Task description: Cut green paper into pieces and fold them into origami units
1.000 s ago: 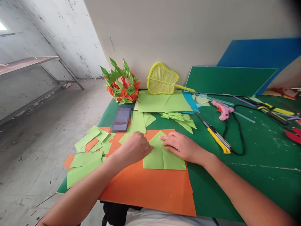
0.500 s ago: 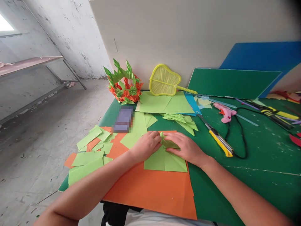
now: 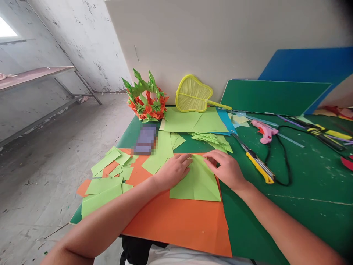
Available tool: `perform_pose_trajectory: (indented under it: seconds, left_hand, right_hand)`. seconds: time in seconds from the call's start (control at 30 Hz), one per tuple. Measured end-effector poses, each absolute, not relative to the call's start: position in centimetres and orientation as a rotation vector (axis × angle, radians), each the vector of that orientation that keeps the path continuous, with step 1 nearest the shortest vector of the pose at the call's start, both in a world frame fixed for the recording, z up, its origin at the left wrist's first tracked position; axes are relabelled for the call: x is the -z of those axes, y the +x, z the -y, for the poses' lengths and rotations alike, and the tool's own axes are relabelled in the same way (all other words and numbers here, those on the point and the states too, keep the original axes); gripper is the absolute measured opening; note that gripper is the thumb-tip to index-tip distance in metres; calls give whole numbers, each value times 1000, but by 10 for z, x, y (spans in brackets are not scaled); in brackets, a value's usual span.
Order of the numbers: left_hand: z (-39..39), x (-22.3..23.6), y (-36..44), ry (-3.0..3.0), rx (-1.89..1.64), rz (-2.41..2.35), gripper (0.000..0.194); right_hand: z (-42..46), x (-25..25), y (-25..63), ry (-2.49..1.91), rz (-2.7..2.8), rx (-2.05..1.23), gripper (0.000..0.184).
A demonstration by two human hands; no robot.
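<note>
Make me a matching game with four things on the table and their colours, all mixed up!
Things:
1. glue gun
2. craft knife
3. creased paper under the left hand
4. large sheet beneath that paper

Colours:
A. orange
B. pink
C. light green
D. yellow handle

Right pairs: 1-B, 2-D, 3-C, 4-A

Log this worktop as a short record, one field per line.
Left hand: resting on the green sheet, fingers partly curled
Right hand: fingers at the sheet's upper right edge
Sheet condition: creased, lying on orange paper
Left side: loose paper pieces, green and orange
Right side: yellow-handled cutter, pink glue gun
Back: orange-and-green folded-paper crown, yellow fan-shaped object
Surface: green table
</note>
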State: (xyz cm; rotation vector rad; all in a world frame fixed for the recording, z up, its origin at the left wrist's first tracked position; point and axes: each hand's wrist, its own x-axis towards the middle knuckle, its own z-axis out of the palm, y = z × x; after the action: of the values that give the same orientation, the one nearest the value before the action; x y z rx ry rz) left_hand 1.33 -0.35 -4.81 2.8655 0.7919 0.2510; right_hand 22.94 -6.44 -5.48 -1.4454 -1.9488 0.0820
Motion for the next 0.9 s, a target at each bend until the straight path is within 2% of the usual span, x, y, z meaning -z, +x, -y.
perform_pose_trajectory:
  seconds: [0.37, 0.9]
  left_hand:
    - [3, 48, 14, 2945, -201, -785, 35]
    - [10, 36, 15, 3020, 66, -844, 44]
  right_hand:
    - [62, 61, 243, -1267, 2228, 54, 21]
    - [59, 58, 245, -1301, 2217, 95, 23]
